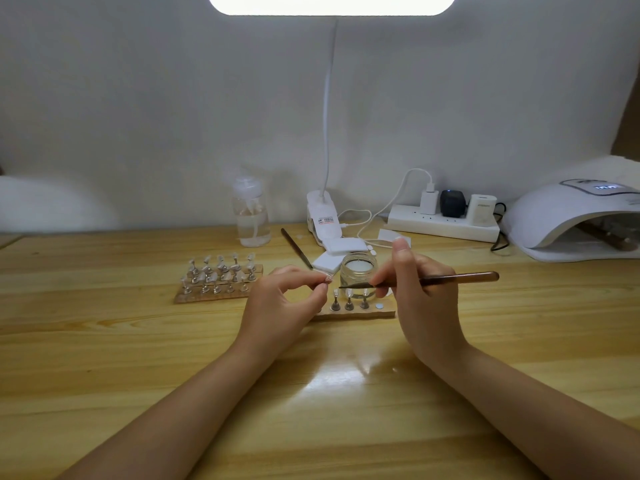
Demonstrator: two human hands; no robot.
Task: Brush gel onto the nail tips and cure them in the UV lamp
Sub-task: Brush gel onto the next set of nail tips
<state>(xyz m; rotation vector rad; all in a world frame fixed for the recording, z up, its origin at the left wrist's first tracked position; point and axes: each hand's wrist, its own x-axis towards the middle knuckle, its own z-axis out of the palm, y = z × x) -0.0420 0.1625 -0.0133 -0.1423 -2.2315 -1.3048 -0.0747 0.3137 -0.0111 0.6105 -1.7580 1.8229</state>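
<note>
My left hand (pixel 287 299) pinches a nail tip (pixel 327 279) above the near stand (pixel 356 312). My right hand (pixel 415 282) grips the brush (pixel 450 279), bristles beside it; the lamp (pixel 575 220) sits far right.

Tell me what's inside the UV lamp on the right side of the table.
Inside the UV lamp, through its open front, a brown wooden strip lies on the floor with what look like small holders on it. The hood covers the rest, so I cannot count them or tell whether they carry nail tips.
</note>
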